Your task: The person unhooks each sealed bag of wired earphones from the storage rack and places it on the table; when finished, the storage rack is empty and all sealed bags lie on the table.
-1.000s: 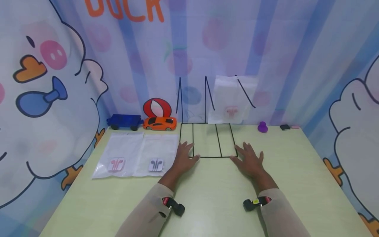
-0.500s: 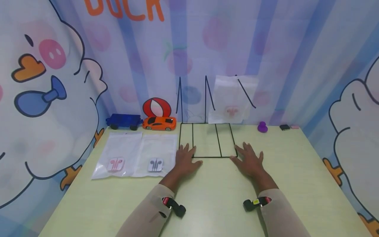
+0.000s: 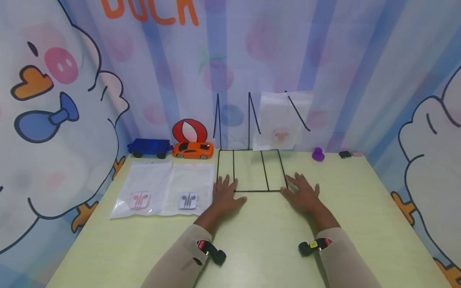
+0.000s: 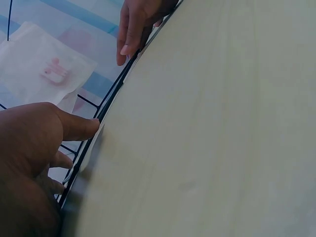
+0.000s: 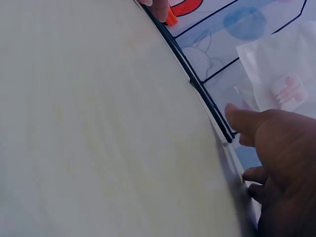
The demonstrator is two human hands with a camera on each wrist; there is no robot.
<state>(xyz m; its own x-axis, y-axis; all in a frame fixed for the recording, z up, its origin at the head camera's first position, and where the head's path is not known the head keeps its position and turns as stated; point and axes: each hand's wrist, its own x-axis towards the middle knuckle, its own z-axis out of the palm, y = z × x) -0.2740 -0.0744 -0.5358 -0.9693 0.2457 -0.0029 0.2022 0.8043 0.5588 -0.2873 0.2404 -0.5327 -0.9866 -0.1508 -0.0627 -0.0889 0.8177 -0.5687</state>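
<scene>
A black wire rack [image 3: 251, 191] stands toward the back of the table, its base flat and three slanted hooks rising behind. From the right hook hangs a white bag [image 3: 284, 116] with pink earphones showing through it. My left hand [image 3: 225, 196] lies with spread fingers over the base's front left corner. At the front right corner, my right hand [image 3: 304, 194] has its fingers spread and its thumb by the wire. Neither hand holds anything. Two more white bags lie flat left of the rack, one with pink earphones [image 3: 140, 200], the other with grey earphones [image 3: 188, 201].
Along the back edge sit a blue toy wagon [image 3: 150, 148], an orange toy car [image 3: 193, 150] and a purple rubber duck [image 3: 318, 154]. Small black [image 3: 344, 155] and pink pieces [image 3: 357, 154] lie at the back right. A printed curtain [image 3: 173, 72] rises behind the table.
My left hand has shifted slightly back from the rack's front left corner, its fingers spreading flatter. My right hand stays almost where it was.
</scene>
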